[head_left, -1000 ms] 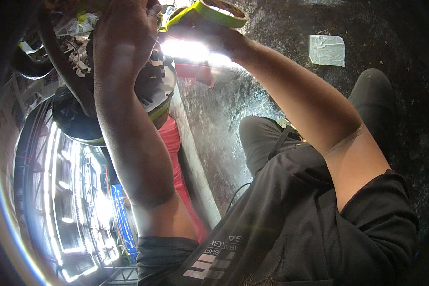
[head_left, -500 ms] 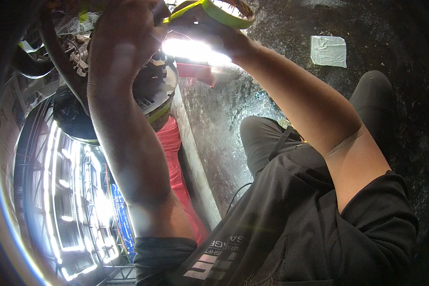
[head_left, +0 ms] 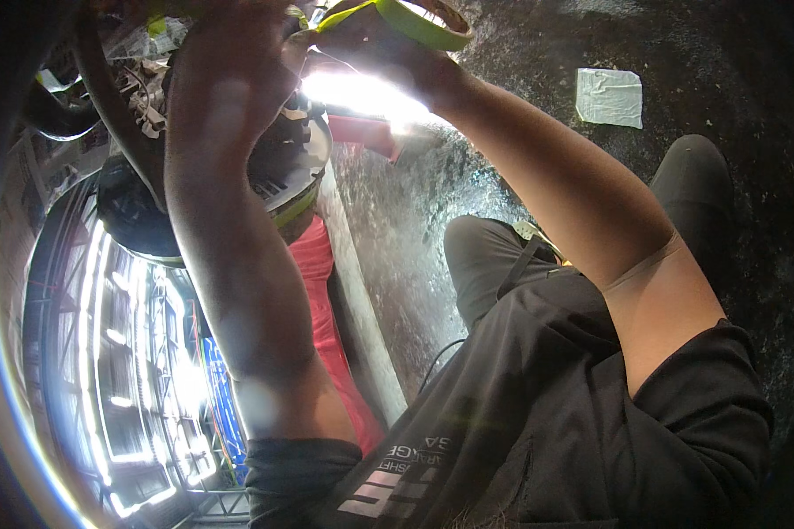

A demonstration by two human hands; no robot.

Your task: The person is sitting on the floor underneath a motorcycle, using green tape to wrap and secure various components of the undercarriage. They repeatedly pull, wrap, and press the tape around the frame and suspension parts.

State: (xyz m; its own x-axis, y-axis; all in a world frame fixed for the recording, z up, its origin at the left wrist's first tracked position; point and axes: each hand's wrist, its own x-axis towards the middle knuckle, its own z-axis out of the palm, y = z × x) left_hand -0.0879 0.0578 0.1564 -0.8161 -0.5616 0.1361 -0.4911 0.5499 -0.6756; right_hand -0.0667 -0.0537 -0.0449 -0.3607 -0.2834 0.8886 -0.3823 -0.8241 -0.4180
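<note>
My left hand is raised at the upper left, fingers closed on the end of a yellow-green tape strip, partly hidden by the back of the hand. My right hand holds the roll of yellow-green tape, with the strip stretched between both hands. Behind my left forearm is a round dark mechanical part with a plate and slots, banded with similar tape. A curved dark hose runs down beside it. A very bright light glares just below my hands.
A red wrapped length runs down beside a pale beam. A square of white paper lies on the stained dark floor. My bent knees are below it. A thin black cable curves by my clothing. Roof lights fill the left rim.
Both hands have shifted slightly right, with the tape roll a little further right than a second ago. My left forearm has tilted slightly.
</note>
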